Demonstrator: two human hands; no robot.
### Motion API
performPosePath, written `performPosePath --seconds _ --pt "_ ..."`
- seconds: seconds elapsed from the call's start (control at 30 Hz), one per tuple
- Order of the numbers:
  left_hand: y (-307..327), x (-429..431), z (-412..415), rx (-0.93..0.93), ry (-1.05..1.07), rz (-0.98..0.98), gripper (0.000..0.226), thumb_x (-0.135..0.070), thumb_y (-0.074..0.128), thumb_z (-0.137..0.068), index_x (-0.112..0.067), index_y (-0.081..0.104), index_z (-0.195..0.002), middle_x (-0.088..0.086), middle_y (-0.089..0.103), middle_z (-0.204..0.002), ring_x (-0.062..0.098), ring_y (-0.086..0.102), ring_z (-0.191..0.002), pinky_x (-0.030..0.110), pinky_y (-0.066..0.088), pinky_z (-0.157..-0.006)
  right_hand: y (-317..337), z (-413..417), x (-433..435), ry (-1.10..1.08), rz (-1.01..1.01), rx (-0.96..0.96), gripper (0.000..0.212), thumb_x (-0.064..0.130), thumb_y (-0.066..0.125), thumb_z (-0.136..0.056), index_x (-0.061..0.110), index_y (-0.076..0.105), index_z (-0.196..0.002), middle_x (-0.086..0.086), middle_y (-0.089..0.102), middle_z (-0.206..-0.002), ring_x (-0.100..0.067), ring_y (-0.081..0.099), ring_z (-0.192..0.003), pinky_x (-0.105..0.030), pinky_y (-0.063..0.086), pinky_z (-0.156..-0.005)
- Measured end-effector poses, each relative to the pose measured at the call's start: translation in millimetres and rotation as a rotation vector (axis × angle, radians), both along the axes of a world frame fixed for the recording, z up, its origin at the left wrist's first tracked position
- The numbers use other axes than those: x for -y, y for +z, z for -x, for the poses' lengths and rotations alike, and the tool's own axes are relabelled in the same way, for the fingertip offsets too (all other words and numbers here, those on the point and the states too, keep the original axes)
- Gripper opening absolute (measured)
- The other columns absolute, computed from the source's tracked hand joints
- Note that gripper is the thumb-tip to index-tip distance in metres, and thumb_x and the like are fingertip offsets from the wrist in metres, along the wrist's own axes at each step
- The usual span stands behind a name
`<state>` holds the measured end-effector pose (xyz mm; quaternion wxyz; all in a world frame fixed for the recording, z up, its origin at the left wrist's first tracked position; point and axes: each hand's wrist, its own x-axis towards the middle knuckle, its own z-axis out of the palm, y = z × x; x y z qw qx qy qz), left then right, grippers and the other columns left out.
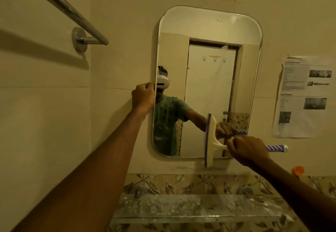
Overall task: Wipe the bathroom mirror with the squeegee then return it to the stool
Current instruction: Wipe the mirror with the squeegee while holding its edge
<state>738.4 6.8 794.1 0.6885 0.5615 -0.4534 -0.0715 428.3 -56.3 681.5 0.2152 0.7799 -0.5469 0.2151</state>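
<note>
Squeegee [211, 141] pressed to the mirror's lower right, mid-wipe

Seen from a head camera, a person faces a rounded wall mirror [209, 32] with both bare arms stretched forward. The right hand [249, 150] has its fingers wrapped round the squeegee handle just behind the white head, and the purple-striped end sticks out to the right. The blade stands upright against the glass near the lower right corner, its bottom end reaching past the mirror's bottom edge. Turned this way, it looks set for a sideways stroke.

The left hand [143, 97] is curled tight on the mirror's left edge, about halfway up, probably to steady the mirror against the push of the blade.

Below the mirror is a dusty glass shelf [181, 211]. A towel rail [63, 8] crosses the upper left, and a printed sheet [305, 95] hangs on the wall to the right. The stool is not in view, so the return step is yet to come.
</note>
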Motion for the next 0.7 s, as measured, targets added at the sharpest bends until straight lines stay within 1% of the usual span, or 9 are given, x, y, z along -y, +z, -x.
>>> performPosePath --seconds 0.07,0.17,0.27,0.3,0.4,0.53,0.57,0.63,0.7 --pt "1 -1 -3 -0.027 -0.033 -0.013 0.041 -0.032 0.04 -0.095 -0.005 0.071 -0.095 0.016 0.072 -0.094 0.031 0.07 -0.087 0.047 0.059 -0.083 3 -32 -11 0.096 0.032 -0.004 0.047 0.041 0.029 -0.1 0.023 0.047 -0.061 0.005 0.048 -0.054 -0.008 0.048 -0.046 -0.019 0.036 -0.045" --pt "0 2 -7 -0.038 -0.053 -0.019 0.042 -0.034 0.041 -0.093 -0.006 0.071 -0.093 0.016 0.073 -0.093 0.033 0.07 -0.086 0.052 0.059 -0.083 10 -94 -30 0.267 0.036 -0.005 0.049 0.039 0.028 -0.101 0.021 0.044 -0.059 0.007 0.042 -0.054 -0.006 0.039 -0.045 -0.021 0.033 -0.049" --pt "0 1 -7 -0.047 -0.059 -0.027 0.04 -0.032 0.04 -0.095 -0.005 0.071 -0.095 0.017 0.073 -0.094 0.034 0.071 -0.087 0.052 0.059 -0.083 13 -113 -28 0.322 0.07 -0.017 0.041 0.039 0.027 -0.1 0.02 0.056 -0.078 0.004 0.043 -0.076 -0.012 0.045 -0.062 -0.028 0.039 -0.061" --pt "0 0 -7 -0.047 -0.062 -0.027 0.04 -0.031 0.04 -0.095 -0.005 0.07 -0.096 0.017 0.073 -0.094 0.034 0.07 -0.088 0.052 0.059 -0.082 12 -104 -19 0.321 0.029 0.003 0.038 0.039 0.027 -0.1 0.02 0.055 -0.081 0.005 0.043 -0.083 -0.012 0.048 -0.066 -0.03 0.043 -0.062" --pt "1 -4 -2 -0.001 -0.033 -0.024 0.04 -0.03 0.039 -0.097 -0.002 0.069 -0.094 0.017 0.072 -0.093 0.033 0.069 -0.087 0.049 0.059 -0.083 3 -51 0 0.183 -0.05 0.038 0.043 0.041 0.025 -0.099 0.023 0.048 -0.069 0.001 0.057 -0.085 -0.01 0.055 -0.063 -0.028 0.048 -0.062" --pt "7 -11 0 0.047 -0.02 -0.057 0.04 -0.03 0.037 -0.098 -0.004 0.068 -0.096 0.017 0.07 -0.097 0.032 0.068 -0.088 0.048 0.058 -0.085 1 -15 -4 0.023 0.015 -0.006 0.052 0.045 0.024 -0.099 0.024 0.058 -0.067 0.002 0.059 -0.064 -0.011 0.059 -0.058 -0.023 0.045 -0.056" --pt "8 -11 -3 0.035 -0.045 -0.063 0.04 -0.032 0.038 -0.097 -0.006 0.069 -0.098 0.017 0.071 -0.099 0.032 0.068 -0.09 0.049 0.058 -0.085 5 -20 -8 0.05 0.027 0.041 0.056 0.05 0.021 -0.098 0.024 0.058 -0.065 0.002 0.059 -0.06 -0.011 0.058 -0.055 -0.023 0.045 -0.054" --pt "9 -10 -8 -0.01 -0.114 -0.065 0.039 -0.033 0.04 -0.097 -0.007 0.068 -0.101 0.017 0.072 -0.101 0.032 0.069 -0.09 0.05 0.058 -0.085 21 -38 -23 0.179 0.032 0.252 0.065 0.063 0.016 -0.093 0.026 0.054 -0.055 0.004 0.054 -0.05 -0.008 0.052 -0.046 -0.023 0.043 -0.05" --pt "7 -11 -11 -0.068 -0.187 -0.05 0.041 -0.034 0.038 -0.097 -0.007 0.068 -0.102 0.017 0.072 -0.1 0.032 0.071 -0.09 0.05 0.059 -0.085 51 -58 -42 0.37 -0.02 0.512 0.061 0.065 0.024 -0.095 0.029 0.056 -0.057 0.007 0.051 -0.046 -0.005 0.049 -0.041 -0.02 0.038 -0.048"
